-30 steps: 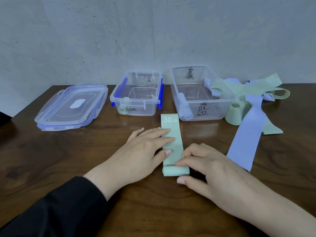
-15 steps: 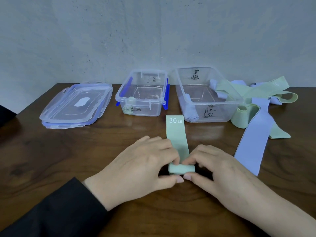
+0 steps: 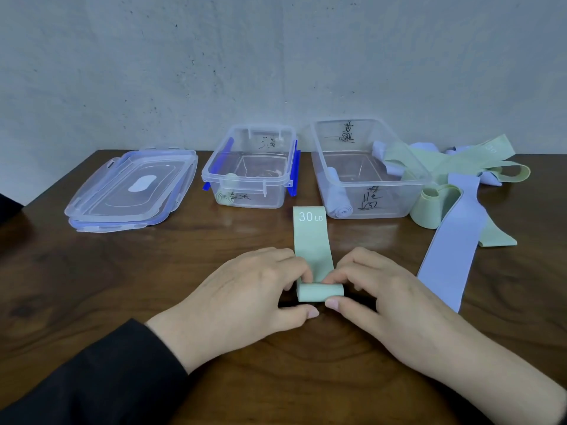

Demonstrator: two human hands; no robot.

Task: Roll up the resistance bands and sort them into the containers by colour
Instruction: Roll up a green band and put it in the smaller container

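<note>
Both hands pinch green band [image 3: 313, 250] mid-tabletop: left hand [image 3: 245, 296] & right hand [image 3: 386, 299] grip its rolled end w/ thumbs + fingertips, hiding roll's sides. Containers at 12; their scrawled labels illegible.

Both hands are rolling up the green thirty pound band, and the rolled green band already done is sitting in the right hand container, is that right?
Not quite. The head view shows the rolled green band in the left container; the right container holds a rolled purple one. The rest holds: the left hand and right hand are rolling the green 30 LB band.
</note>
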